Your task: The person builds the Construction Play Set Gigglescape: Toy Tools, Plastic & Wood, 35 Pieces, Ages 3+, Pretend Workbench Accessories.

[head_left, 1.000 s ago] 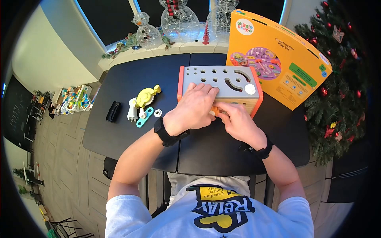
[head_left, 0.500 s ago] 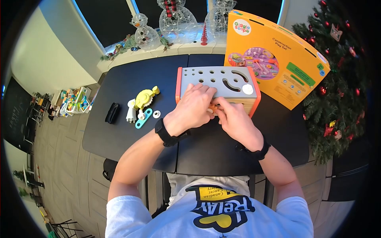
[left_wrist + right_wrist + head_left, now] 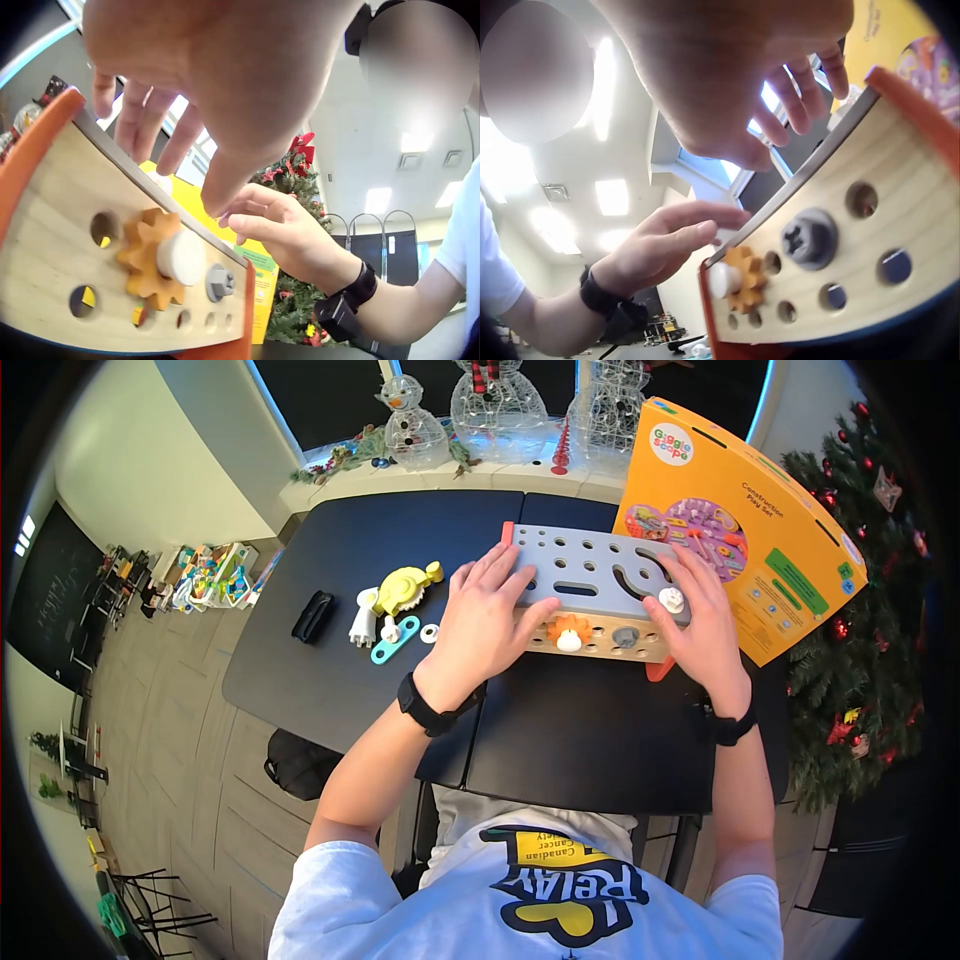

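Note:
A toy workbench with a grey top (image 3: 592,572), a pale wooden front and orange-red end panels stands on the table. On its front sits an orange gear (image 3: 142,259) with a white peg (image 3: 180,257) through its middle; a grey screw (image 3: 810,238) is set in the same panel to the right. My left hand (image 3: 478,625) rests at the left part of the top, fingers spread and thumb along the front edge. Over the right end lies my right hand (image 3: 710,630), its fingers loosely extended beside a white knob-like piece (image 3: 671,600). Neither hand holds the gear.
A yellow toy piece (image 3: 402,590), a turquoise strip with holes (image 3: 396,640), a white ring (image 3: 429,633) and a black case (image 3: 313,617) lie on the table's left. An orange-yellow box (image 3: 740,540) stands behind the bench at right, near a decorated tree (image 3: 850,660).
Both hands have left the orange gear at the bench's front and moved apart onto the top, left and right. The gear is now uncovered. The head view has shifted.

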Motion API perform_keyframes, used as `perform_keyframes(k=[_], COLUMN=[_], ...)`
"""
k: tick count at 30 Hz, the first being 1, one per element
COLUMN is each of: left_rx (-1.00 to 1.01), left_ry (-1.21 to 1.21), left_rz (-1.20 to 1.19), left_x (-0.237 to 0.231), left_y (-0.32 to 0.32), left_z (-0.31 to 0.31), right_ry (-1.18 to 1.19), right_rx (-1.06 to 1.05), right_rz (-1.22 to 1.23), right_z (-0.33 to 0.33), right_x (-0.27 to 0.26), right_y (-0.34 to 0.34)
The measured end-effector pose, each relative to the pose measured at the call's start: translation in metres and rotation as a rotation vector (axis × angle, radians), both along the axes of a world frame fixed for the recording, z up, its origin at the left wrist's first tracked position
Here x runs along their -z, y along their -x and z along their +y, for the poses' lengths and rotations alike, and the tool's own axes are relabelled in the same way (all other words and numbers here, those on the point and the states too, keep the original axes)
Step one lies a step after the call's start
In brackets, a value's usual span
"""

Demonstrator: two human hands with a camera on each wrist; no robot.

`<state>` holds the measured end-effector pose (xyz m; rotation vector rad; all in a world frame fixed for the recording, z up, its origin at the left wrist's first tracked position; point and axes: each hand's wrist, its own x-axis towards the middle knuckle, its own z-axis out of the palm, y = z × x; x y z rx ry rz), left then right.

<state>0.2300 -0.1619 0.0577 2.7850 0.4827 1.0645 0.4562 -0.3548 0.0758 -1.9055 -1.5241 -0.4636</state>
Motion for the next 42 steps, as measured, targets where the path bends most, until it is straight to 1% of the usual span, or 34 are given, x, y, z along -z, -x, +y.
perform_keyframes(k=[2, 4, 8, 10, 12, 14, 16, 17, 20, 24, 25, 28, 29, 32, 33, 34, 36, 37, 38, 40, 41, 42], left_rx=[0.026, 0.072, 0.234, 0.172, -0.046, -0.321, -0.467, -0.527, -0.508, -0.582, -0.604, -0.614, -0.608, -0.656, -0.604, -0.565, -0.490, -0.462, -0.408, -0.297, -0.203, -0.149], left_ry=[0.005, 0.027, 0.119, 0.231, 0.257, 0.187, 0.124, 0.217, 0.252, 0.452, 0.439, 0.359, 0.305, 0.204, 0.142, 0.148, 0.165, 0.274, 0.332, 0.443, 0.551, 0.498], left_rz=[0.007, 0.009, 0.075, 0.101, 0.125, 0.229, 0.434, 0.555, 0.747, 0.807, 0.812, 0.798, 0.762, 0.525, 0.376, 0.300, 0.150, 0.149, 0.097, -0.011, -0.117, -0.140], left_x=[0.003, -0.001, -0.020, -0.038, -0.039, -0.019, 0.003, 0.007, 0.016, 0.022, 0.024, 0.033, 0.029, 0.022, 0.020, 0.018, -0.002, -0.018, -0.029, -0.044, -0.046, -0.051], left_y=[0.008, 0.014, 0.038, 0.054, 0.071, 0.095, 0.118, 0.124, 0.130, 0.120, 0.117, 0.115, 0.114, 0.107, 0.106, 0.103, 0.092, 0.086, 0.080, 0.067, 0.059, 0.052], left_z=[0.000, 0.001, 0.023, 0.043, 0.080, 0.131, 0.170, 0.179, 0.188, 0.187, 0.185, 0.197, 0.192, 0.192, 0.192, 0.194, 0.184, 0.173, 0.164, 0.148, 0.141, 0.131], right_ry=[0.094, 0.135, 0.179, 0.183, 0.185, 0.183, 0.170, 0.165, 0.158, 0.141, 0.137, 0.138, 0.138, 0.128, 0.124, 0.122, 0.123, 0.125, 0.126, 0.124, 0.122, 0.120], right_rx=[-0.014, -0.018, -0.046, -0.059, -0.068, -0.079, -0.081, -0.081, -0.082, -0.081, -0.079, -0.081, -0.083, -0.095, -0.093, -0.093, -0.093, -0.092, -0.091, -0.094, -0.095, -0.099], right_rz=[0.033, 0.061, 0.049, 0.068, 0.073, 0.067, 0.054, 0.048, 0.046, 0.032, 0.034, 0.044, 0.047, 0.053, 0.054, 0.055, 0.055, 0.052, 0.049, 0.056, 0.058, 0.059], right_z=[0.001, 0.000, -0.006, -0.008, -0.010, -0.010, -0.010, -0.010, -0.010, -0.009, -0.009, -0.010, -0.010, -0.010, -0.009, -0.009, -0.009, -0.009, -0.009, -0.008, -0.008, -0.008], right_x=[0.007, 0.011, 0.008, 0.007, 0.006, 0.006, 0.006, 0.007, 0.007, 0.010, 0.011, 0.010, 0.010, 0.012, 0.012, 0.012, 0.012, 0.012, 0.012, 0.011, 0.010, 0.010], right_y=[-0.009, -0.007, -0.004, 0.000, 0.000, 0.000, 0.000, 0.000, 0.000, -0.001, -0.001, -0.001, -0.001, -0.002, -0.002, -0.002, -0.001, -0.001, -0.001, -0.001, -0.001, -0.001])
